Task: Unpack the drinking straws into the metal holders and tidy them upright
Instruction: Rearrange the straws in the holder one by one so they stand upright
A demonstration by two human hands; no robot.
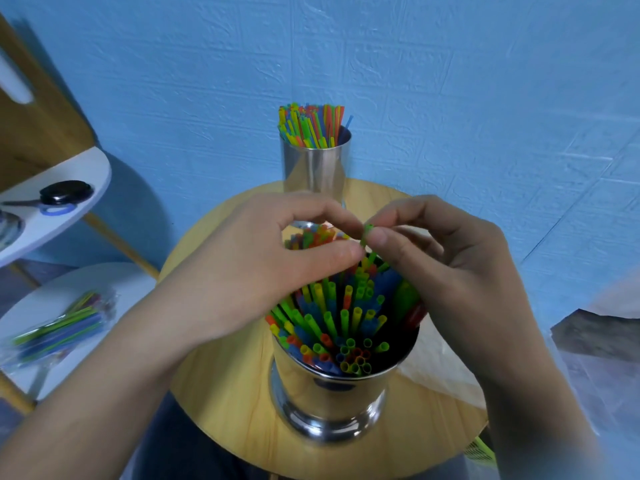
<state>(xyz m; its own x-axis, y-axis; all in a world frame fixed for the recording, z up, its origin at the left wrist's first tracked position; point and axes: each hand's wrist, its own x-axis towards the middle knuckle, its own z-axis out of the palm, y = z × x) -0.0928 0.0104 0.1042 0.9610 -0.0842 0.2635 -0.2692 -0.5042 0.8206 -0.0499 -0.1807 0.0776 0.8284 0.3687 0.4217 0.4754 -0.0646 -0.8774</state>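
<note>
On a round wooden table (221,393), the right hand (460,271) pinches a green plastic straw (367,233) over the well-filled shiny metal holder (329,393) — forcing it down may buckle it; the left hand (242,271) curls alongside, grip unclear.

The person shows as two arms and a strip of clothing. The left hand (249,271) and the left forearm (104,393) behind it are bare, uncovered right down to the near left corner of the view. The right hand (450,271) and right forearm (530,410) are likewise bare down to the near right edge. The fingers are slim, with plain creases across the knuckles. The right thumbnail (379,239) is short, rounded and pale. Both forearms turn soft and blurred toward the near edge. Between them, low in the middle, lies dark blue-grey cloth (180,445), apparently trousers over the lap.
</note>
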